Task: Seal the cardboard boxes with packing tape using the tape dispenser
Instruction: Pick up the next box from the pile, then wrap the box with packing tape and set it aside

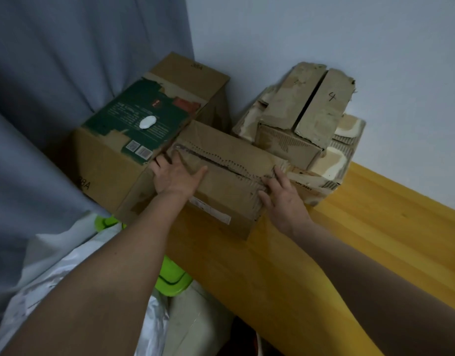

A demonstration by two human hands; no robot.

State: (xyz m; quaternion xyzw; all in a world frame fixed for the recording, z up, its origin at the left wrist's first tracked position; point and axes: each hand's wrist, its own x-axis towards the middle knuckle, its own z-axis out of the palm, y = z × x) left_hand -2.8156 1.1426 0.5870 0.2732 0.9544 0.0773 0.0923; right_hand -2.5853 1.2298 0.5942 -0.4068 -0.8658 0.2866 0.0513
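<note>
Left hand (175,176) is spread flat on the box (221,176) at the front of the yellow tabletop (349,240), right hand (283,199) gripping its right end. Ragged cardboard, looks light and floppy, so I'd hold the ends. No dispenser visible.
</note>
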